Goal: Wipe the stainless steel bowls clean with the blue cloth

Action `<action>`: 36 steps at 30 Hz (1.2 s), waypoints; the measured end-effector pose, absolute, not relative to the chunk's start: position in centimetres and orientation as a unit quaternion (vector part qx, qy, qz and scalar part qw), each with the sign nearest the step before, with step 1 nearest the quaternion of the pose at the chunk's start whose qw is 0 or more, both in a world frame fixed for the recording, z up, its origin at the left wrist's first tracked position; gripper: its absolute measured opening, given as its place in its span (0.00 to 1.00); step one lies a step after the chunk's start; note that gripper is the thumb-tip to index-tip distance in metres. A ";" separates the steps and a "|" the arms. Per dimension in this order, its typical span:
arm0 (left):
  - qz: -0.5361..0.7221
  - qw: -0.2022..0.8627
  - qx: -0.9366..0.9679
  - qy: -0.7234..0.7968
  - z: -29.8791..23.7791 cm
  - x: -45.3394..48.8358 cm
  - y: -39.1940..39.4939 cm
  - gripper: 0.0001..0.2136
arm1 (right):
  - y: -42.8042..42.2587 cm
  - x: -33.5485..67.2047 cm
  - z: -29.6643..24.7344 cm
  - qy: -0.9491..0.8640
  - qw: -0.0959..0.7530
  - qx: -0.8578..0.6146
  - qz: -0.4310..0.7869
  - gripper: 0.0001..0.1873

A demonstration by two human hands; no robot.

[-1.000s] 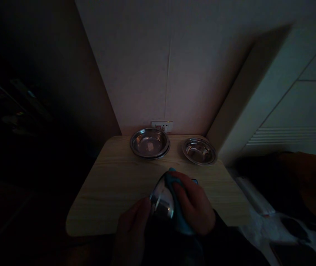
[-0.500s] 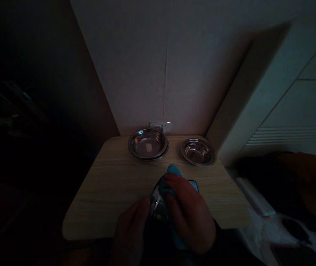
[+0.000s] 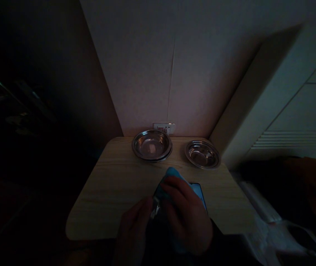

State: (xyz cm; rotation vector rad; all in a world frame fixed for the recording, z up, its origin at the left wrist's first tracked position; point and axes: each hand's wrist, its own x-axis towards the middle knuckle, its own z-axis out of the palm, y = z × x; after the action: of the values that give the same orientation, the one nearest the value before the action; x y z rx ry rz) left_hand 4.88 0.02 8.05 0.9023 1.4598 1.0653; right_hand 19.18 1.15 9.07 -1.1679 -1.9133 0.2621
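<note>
My left hand (image 3: pixel 133 229) grips the rim of a small steel bowl (image 3: pixel 156 209) held on edge above the near side of a light wooden table (image 3: pixel 110 192). My right hand (image 3: pixel 188 218) presses a teal cloth (image 3: pixel 171 174) against the bowl's inside and covers most of it. Both hands are closed. A dark phone (image 3: pixel 199 191) lies on the table just behind my right hand.
At the back of the table stand a stack of steel bowls (image 3: pixel 151 144) on the left and a single steel bowl (image 3: pixel 202 154) on the right. A wall socket (image 3: pixel 164 128) sits behind them. A white cabinet (image 3: pixel 291 107) rises at the right. The room is dim.
My right hand with the cloth has moved across the bowl and now hides more of it. The bowl has tipped further on edge. The camera view shifted slightly.
</note>
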 end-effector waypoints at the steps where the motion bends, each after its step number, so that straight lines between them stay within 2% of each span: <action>1: 0.452 0.524 0.361 0.626 7.8 4.7 0.0 0.21 | 0.8 18.9 9.3 -0.785 0.420 -0.446 0.092 0.15; 4: 0.454 0.497 0.350 0.651 7.4 4.3 0.0 0.19 | 1.0 18.8 9.6 -0.804 0.410 -0.419 0.101 0.15; 8: 0.435 0.538 0.406 0.597 7.4 4.5 0.0 0.20 | 2.4 19.6 9.0 -0.751 0.413 -0.493 0.151 0.13; 14: 0.442 0.516 0.332 0.655 6.7 4.7 -0.3 0.23 | 0.7 19.6 9.4 -0.803 0.403 -0.429 0.097 0.16; 21: 0.421 0.534 0.401 0.613 8.2 5.4 -0.5 0.21 | 3.7 21.0 8.4 -0.725 0.398 -0.522 0.208 0.13; 27: 0.454 0.514 0.390 0.615 8.1 4.6 0.0 0.21 | 0.5 18.5 10.1 -0.798 0.398 -0.439 0.106 0.16; 30: 0.464 0.518 0.376 0.612 7.8 4.6 -0.1 0.20 | 0.0 18.2 10.7 -0.817 0.388 -0.416 0.094 0.16; 33: 0.448 0.539 0.401 0.590 7.6 4.8 -0.3 0.20 | 1.8 19.4 9.9 -0.779 0.406 -0.453 0.152 0.14; 36: 0.449 0.512 0.378 0.627 7.6 4.9 -0.6 0.22 | 4.1 20.8 8.4 -0.709 0.413 -0.512 0.253 0.14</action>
State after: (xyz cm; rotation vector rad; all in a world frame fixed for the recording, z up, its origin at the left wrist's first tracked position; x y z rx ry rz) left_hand 4.89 -0.61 7.57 0.9102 1.5090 1.0796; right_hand 20.82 4.13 8.38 -1.2887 -1.7843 0.6362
